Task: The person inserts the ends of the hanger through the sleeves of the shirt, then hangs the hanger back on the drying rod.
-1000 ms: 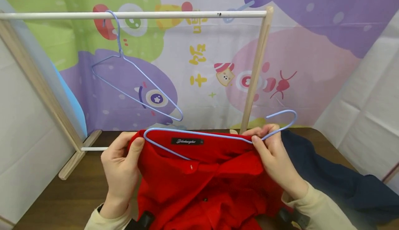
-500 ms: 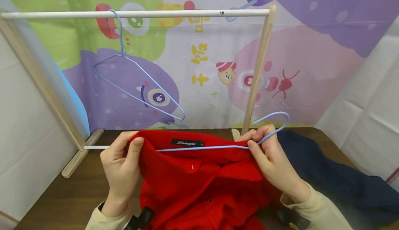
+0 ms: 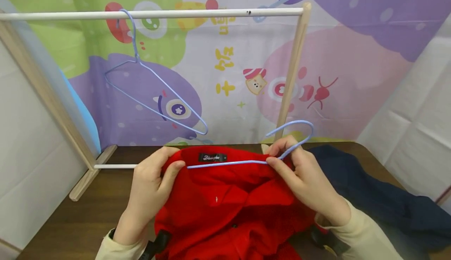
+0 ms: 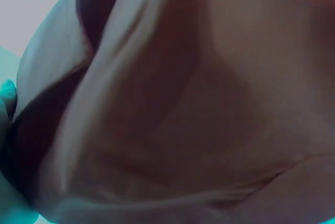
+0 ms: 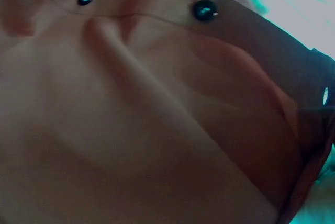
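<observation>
Red shirt, softly creased, slim blue hanger across neckline

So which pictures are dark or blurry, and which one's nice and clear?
Head view: bright and mostly sharp, with the red shirt clear but the lettering on its black label hard to read; left wrist view: dim, blurry, shirt brownish, bluish-green at the left edge; right wrist view: also dim, glare at upper right, but dark buttons stand out.
</observation>
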Action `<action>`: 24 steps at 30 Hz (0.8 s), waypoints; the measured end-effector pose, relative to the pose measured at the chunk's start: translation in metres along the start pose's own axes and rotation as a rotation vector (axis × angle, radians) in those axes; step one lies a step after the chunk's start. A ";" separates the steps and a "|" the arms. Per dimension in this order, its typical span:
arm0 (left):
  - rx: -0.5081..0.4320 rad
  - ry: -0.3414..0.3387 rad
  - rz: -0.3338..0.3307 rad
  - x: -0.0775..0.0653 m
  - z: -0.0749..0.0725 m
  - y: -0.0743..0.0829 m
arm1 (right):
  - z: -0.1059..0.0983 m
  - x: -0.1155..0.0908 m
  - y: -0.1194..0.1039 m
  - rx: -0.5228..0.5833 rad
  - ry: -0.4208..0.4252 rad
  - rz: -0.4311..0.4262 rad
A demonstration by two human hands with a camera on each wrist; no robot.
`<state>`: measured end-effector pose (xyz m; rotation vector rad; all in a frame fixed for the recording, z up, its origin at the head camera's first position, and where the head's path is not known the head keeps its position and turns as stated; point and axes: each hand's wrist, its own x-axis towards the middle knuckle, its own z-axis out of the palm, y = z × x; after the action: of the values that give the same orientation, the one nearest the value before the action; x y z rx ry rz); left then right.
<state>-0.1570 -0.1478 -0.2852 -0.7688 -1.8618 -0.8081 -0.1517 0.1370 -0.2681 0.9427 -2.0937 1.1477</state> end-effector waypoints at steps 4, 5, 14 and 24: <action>0.056 -0.041 -0.002 -0.001 0.004 0.001 | 0.002 0.006 -0.003 -0.019 -0.020 -0.012; 0.069 -0.054 -0.004 -0.001 0.005 0.001 | 0.003 0.007 -0.003 -0.018 -0.026 -0.011; 0.144 -0.250 -0.005 0.005 0.012 0.007 | 0.004 0.015 0.004 -0.070 -0.099 0.001; 0.096 -0.473 -0.014 0.029 0.015 0.023 | 0.008 0.028 0.004 -0.062 -0.084 0.002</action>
<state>-0.1570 -0.1175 -0.2588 -0.9451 -2.3065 -0.5707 -0.1721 0.1230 -0.2530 0.9748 -2.1850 1.0543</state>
